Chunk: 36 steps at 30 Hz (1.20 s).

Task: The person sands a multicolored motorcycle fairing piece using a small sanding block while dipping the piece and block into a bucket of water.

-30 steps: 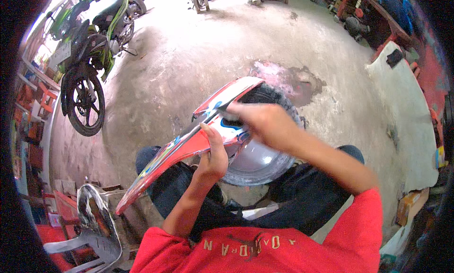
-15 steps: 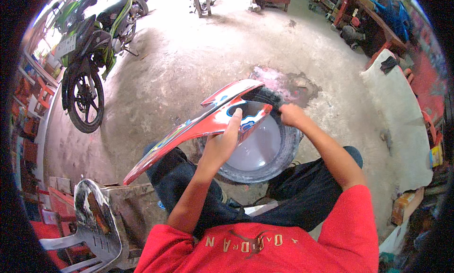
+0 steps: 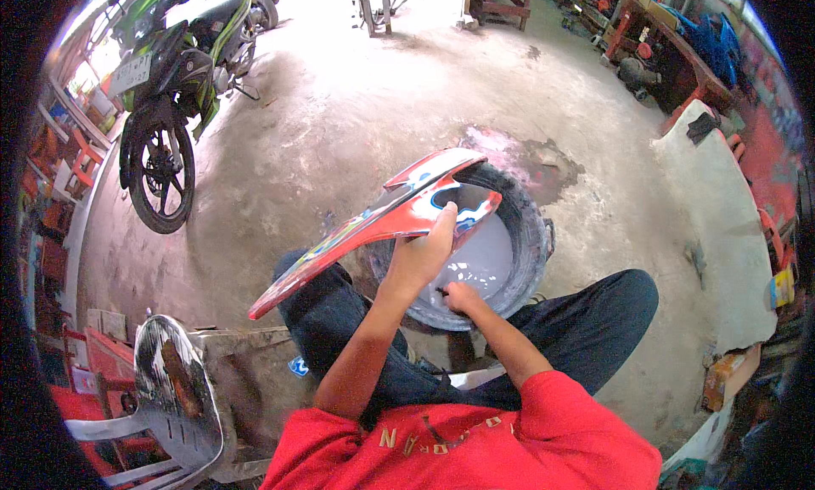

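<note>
My left hand (image 3: 427,251) grips a long motorcycle fairing panel (image 3: 365,238), red and white with blue and black graphics, its thumb pressed on the front face. Its narrow red tip points toward me at the left, and its broad forked end lies over the far side of a round dark tub (image 3: 533,252). Cloudy greyish water (image 3: 488,265) fills part of the tub. Low over the near side of the tub is my right hand (image 3: 463,297), closed, with a small dark piece showing at its fingers; what exactly it is cannot be made out.
A green and black motorcycle (image 3: 170,91) stands at the far left. Near left is a worn grey plastic chair (image 3: 178,388) beside a box-like stand (image 3: 255,371). A whitish slab (image 3: 722,227) leans along the right, by a cluttered workbench (image 3: 671,49). A wet stain (image 3: 543,163) marks the floor.
My right hand has moved from the panel's forked end at the far side down to the near side of the tub. The panel in my left hand has shifted slightly right.
</note>
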Motion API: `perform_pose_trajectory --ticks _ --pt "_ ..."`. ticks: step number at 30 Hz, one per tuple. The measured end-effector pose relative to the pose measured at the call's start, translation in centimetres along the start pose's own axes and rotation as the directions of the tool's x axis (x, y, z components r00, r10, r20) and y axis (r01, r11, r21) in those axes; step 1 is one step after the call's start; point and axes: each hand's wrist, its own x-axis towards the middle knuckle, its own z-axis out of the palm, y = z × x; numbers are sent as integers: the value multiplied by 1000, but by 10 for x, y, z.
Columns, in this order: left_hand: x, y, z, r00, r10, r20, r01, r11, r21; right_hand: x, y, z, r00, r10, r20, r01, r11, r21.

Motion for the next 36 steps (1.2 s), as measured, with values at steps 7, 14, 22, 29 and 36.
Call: perform_pose_trajectory --ticks 7,14,22,29,36 --pt "5 -9 -1 995 -89 53 92 994 -52 24 23 5 983 140 -119 -143 990 -11" --pt "2 6 7 999 35 15 -35 999 2 38 50 6 989 106 -101 -100 993 56" --pt "9 -26 -6 996 73 52 -74 997 12 32 64 -211 978 76 192 -11 947 -322" --pt "1 -4 3 982 159 104 -174 972 158 -87 2 -391 893 -248 -374 156 953 -260" --pt "4 -16 16 979 163 126 -175 980 91 -141 -115 -345 636 -540 -551 700 704 118"
